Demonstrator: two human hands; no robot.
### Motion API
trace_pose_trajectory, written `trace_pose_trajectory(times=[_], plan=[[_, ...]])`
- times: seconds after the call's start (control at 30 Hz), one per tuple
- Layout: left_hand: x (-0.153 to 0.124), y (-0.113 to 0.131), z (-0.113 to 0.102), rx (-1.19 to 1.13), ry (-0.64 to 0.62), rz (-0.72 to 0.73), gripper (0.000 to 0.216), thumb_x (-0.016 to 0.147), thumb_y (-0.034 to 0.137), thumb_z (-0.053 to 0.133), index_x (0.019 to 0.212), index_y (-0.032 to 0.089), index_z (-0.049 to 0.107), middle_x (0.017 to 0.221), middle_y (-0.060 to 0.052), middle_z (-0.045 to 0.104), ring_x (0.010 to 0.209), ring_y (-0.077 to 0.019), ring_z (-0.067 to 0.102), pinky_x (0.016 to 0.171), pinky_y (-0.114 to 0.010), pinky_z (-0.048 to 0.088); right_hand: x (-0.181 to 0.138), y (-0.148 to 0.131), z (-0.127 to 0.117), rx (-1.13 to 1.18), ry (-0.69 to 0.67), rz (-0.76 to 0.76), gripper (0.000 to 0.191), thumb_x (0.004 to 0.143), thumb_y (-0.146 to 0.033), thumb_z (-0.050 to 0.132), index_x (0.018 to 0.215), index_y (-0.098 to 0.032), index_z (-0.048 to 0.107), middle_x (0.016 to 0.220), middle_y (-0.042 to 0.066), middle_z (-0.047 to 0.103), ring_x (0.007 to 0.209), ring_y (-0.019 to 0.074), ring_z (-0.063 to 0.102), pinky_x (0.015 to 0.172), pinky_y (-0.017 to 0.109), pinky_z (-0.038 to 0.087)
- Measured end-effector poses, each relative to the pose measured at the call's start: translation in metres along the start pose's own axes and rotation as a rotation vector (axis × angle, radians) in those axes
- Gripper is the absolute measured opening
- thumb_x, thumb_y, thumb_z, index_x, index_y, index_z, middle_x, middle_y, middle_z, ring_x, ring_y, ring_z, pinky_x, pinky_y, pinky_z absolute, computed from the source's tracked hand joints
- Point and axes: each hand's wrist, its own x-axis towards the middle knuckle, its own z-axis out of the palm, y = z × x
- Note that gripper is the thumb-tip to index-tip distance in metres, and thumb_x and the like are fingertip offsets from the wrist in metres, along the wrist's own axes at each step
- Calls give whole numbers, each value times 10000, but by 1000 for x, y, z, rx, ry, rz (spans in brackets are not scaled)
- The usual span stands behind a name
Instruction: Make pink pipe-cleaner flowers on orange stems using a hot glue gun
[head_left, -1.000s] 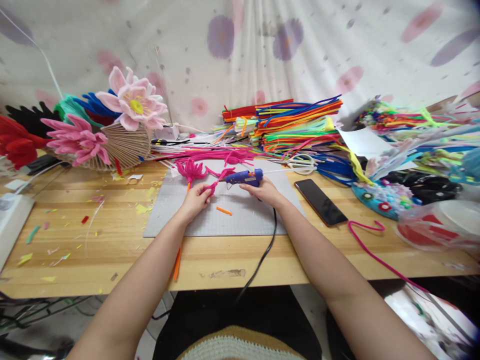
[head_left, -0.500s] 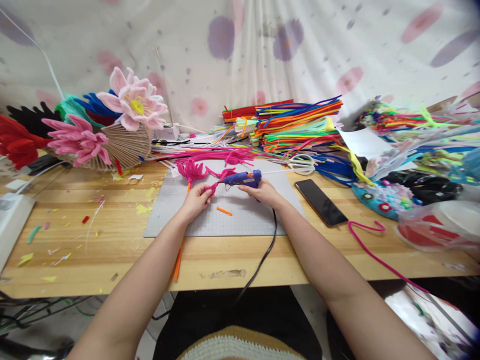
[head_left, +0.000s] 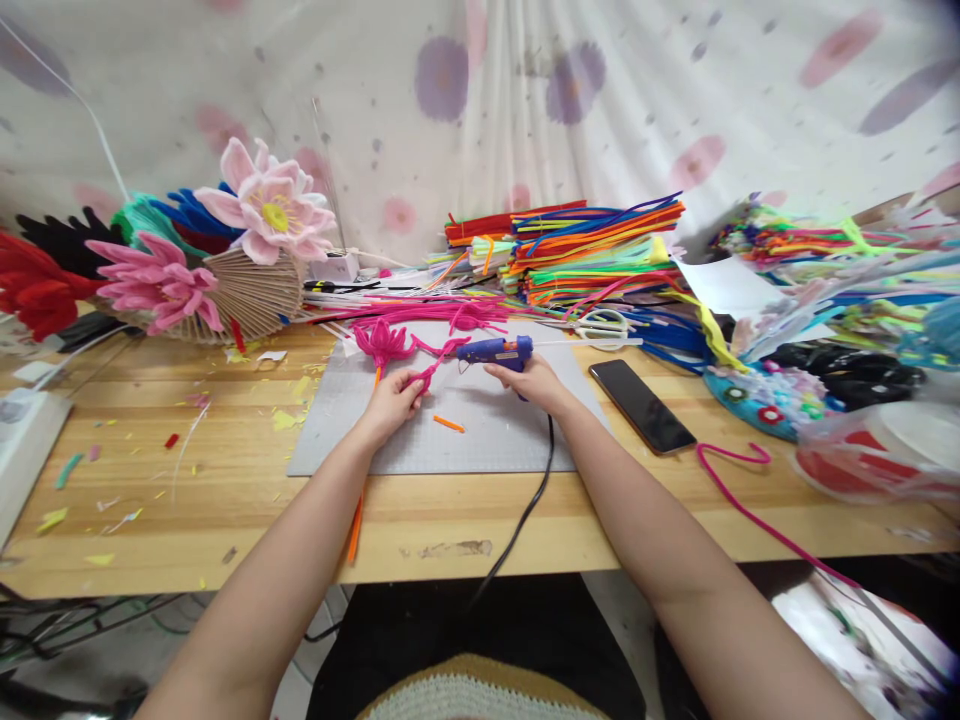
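My right hand (head_left: 531,382) is closed around a blue glue gun (head_left: 496,351) whose nozzle points left, over a grey cutting mat (head_left: 487,430). My left hand (head_left: 392,394) pinches a bent magenta pipe-cleaner piece (head_left: 439,360) just left of the nozzle. A finished magenta pipe-cleaner flower (head_left: 381,341) lies on the mat beyond my left hand. The gun's black cord (head_left: 525,510) runs back over the table's front edge. A short orange scrap (head_left: 448,423) lies on the mat between my hands.
Stacks of coloured pipe cleaners (head_left: 585,245) lie behind the mat, with white scissors (head_left: 604,327). A black phone (head_left: 641,404) lies right of the mat, near a loose pink pipe cleaner (head_left: 739,495). Pink paper flowers (head_left: 225,235) and a fan stand at the back left. Scraps dot the wooden table (head_left: 187,480).
The glue gun drew in close to the magenta piece, then my right hand pulled it slightly right and away. My left hand has held still.
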Motion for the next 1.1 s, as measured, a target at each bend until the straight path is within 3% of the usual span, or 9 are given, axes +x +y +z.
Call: trace_pose_trajectory(times=[0.17,0.27,0.37,0.47,0.63,0.73,0.87,0.97,1.1], plan=[[-1,0,-2,-21,-33,16,115,727,228,588,763,134,532,527,35,513,362,-22,337,340,-147,216,3,6,-18,150,100,-24,433,647,-577,586,591,-149,556,474,-20,474,409,71,387,428,224,322],[-3,2,-3,-51,-99,57,177,708,272,617,783,132,539,582,23,536,393,-19,352,344,-144,231,11,23,-30,185,298,-26,447,673,-590,550,654,-147,603,456,-24,462,399,82,380,433,233,327],[-6,5,-4,-89,-144,106,245,681,324,648,794,133,546,639,11,557,417,-20,366,342,-147,240,22,45,-40,63,534,82,467,658,-597,548,697,-139,636,533,27,552,454,125,458,489,268,377],[-7,6,-4,-132,-127,126,269,667,336,662,797,133,543,666,4,575,427,-22,378,337,-147,243,32,62,-46,-155,598,193,481,641,-579,566,756,-122,661,688,113,642,651,220,580,616,321,427],[-7,9,-5,-266,-84,131,255,644,302,687,770,131,546,660,3,589,445,-32,434,346,-141,281,35,64,-42,-407,464,264,532,685,-557,532,988,-131,627,933,157,654,889,278,598,732,363,434],[-8,15,-8,-467,-45,97,218,640,237,691,783,147,553,698,3,613,560,-71,553,446,-162,401,25,50,-48,-561,393,277,604,654,-561,571,1092,-145,562,1027,152,624,952,276,578,753,356,431],[-12,23,-12,-742,-15,106,120,703,171,632,813,184,586,873,1,656,813,-108,612,708,-245,473,4,24,-76,-782,314,291,572,555,-600,645,877,-130,593,902,158,620,865,285,573,685,354,425],[-13,24,-11,-833,11,134,80,725,150,611,789,197,614,914,4,663,850,-98,598,768,-249,435,-8,6,-83,-679,101,280,445,579,-603,634,680,-178,548,669,65,591,641,202,547,575,320,396],[-12,18,1,-732,37,136,121,660,125,671,762,188,656,855,1,672,817,-91,587,746,-221,401,-10,-15,-33,-97,-256,-5,328,655,-475,643,777,-184,552,715,19,586,637,128,530,580,264,414]])
